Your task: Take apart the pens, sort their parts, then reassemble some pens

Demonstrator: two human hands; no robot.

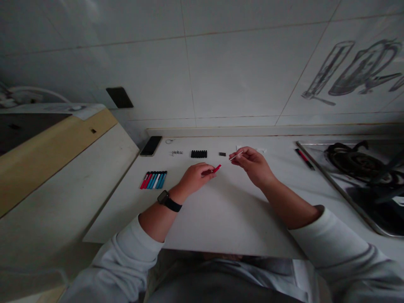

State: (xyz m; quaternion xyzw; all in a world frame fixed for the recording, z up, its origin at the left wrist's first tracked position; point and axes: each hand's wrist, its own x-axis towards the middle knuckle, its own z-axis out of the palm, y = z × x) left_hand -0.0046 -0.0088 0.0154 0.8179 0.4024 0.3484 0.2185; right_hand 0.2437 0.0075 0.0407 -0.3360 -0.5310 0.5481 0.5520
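Observation:
My left hand (196, 177) is closed round a red pen barrel (216, 169), whose tip points right and up. My right hand (251, 162) pinches a thin white refill (236, 156) just to the right of that tip; the two parts are close but apart. A black watch (164, 198) sits on my left wrist. Both hands hover over the white countertop (221, 210).
A row of red, blue and white pen barrels (153, 179) lies at the left. Behind are a phone (150, 145), small springs (176, 152), a row of black caps (198, 154), a small black part (222, 154) and a finished red pen (304, 159). A gas hob (362, 176) is at right.

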